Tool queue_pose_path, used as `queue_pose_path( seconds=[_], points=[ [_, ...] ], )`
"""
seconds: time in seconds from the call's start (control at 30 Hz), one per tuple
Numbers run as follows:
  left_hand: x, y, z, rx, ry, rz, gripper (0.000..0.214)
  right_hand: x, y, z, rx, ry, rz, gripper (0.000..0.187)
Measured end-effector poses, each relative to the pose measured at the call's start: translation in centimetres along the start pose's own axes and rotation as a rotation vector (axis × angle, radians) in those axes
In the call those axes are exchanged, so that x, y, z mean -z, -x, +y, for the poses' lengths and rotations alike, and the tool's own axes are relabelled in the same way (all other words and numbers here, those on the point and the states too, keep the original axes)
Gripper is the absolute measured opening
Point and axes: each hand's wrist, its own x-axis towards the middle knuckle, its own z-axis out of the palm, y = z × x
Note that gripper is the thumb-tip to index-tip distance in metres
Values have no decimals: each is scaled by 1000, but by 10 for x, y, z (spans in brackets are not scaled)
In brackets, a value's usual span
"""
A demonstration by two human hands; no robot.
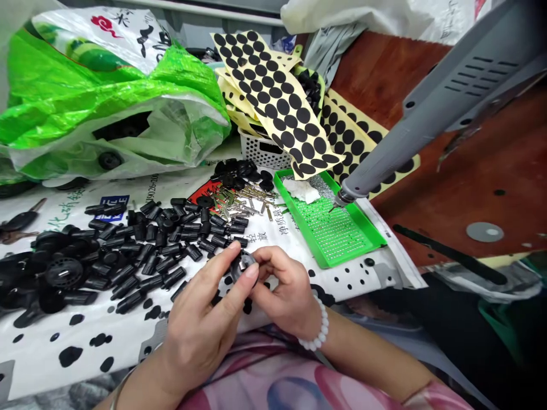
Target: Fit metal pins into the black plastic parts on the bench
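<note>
Between both hands, near the table's front edge, is a round black plastic part (pixel 238 272) with a small light metal bit on its face. My left hand (pixel 205 322) pinches it between thumb and fingers. The fingertips of my right hand (pixel 284 287) are curled against its right side, partly hidden behind it. Just beyond my hands lie a heap of short black ribbed plastic pieces (pixel 160 228) and a pile of small brass-coloured metal strips (pixel 243 199). More round black parts (pixel 64 273) are heaped at the left.
A grey electric screwdriver (pixel 384 142) hangs over a green tray (pixel 322 259) of small screws. A white basket (pixel 260 149) holds sheets of black round stickers (pixel 282 102). A green and white bag (pixel 106 108) stands back left; keys (pixel 21 222) lie far left.
</note>
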Motion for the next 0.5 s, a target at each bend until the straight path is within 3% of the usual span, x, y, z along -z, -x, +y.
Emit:
queue_pose_path(
  seconds=[0.13,0.33,0.5],
  points=[
    [6,-3,1,38,126,-41,52,1,3,1,-135,-238,-72,12],
    [7,-5,1,450,494,25,56,0,3,0,-181,-347,-82,19],
    [9,-12,1,577,608,26,47,-2,5,3,-246,-424,-96,23]
  ],
)
